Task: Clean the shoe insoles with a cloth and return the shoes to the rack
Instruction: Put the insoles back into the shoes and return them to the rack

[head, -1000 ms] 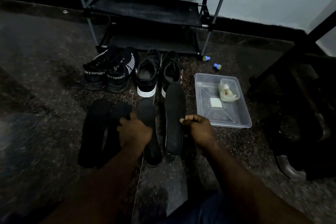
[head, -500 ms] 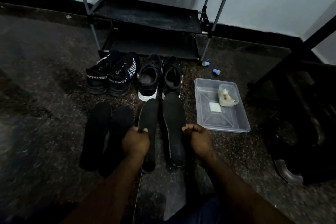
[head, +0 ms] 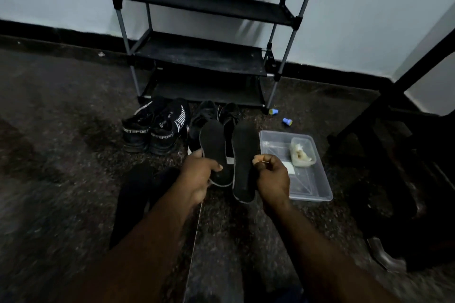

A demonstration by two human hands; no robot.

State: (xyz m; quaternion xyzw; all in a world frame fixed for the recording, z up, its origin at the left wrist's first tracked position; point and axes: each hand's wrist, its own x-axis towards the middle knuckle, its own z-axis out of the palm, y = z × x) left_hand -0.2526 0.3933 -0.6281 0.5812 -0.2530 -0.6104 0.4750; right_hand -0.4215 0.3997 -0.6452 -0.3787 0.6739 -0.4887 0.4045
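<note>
My left hand (head: 200, 174) grips a black insole (head: 213, 150) by its heel end, lifted off the floor. My right hand (head: 272, 177) pinches the edge of a second black insole (head: 243, 155), also raised. Both insoles stand before a black pair of shoes with white soles (head: 216, 115), partly hiding them. A pair of black "SPORT" sneakers (head: 155, 128) sits to their left. Two more dark insoles (head: 140, 187) lie on the floor at the lower left. The black shoe rack (head: 204, 56) stands against the wall, its shelves bare.
A clear plastic tray (head: 310, 189) lies on the floor to the right, holding a small container with a cloth (head: 301, 152) and a white square. Two small blue caps (head: 286, 121) lie near the rack's foot. Dark furniture (head: 394, 130) stands at the right.
Both hands have lifted the two right-hand insoles off the floor and raised them towards the shoes. The camera has tilted up, showing more of the rack.
</note>
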